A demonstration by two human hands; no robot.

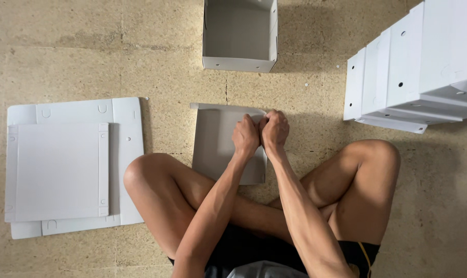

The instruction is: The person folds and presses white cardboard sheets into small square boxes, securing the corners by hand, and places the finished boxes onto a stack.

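Sheets (74, 164), flat and white, lie stacked well left of the fingers. Left hand (245, 136) and right hand (274, 129) touch, both fisted on the right wall of a half-folded white panel (218, 144); fingertips are hidden. Beyond them, an open box (238, 63), cut off. Right: stacked boxes (413, 67), partly cropped.

Sitting cross-legged, both forearms stretched forward over my shins. My left hand (245, 136) and right hand (274, 129) are fisted, knuckles up, touching side by side, fingers curled tight.
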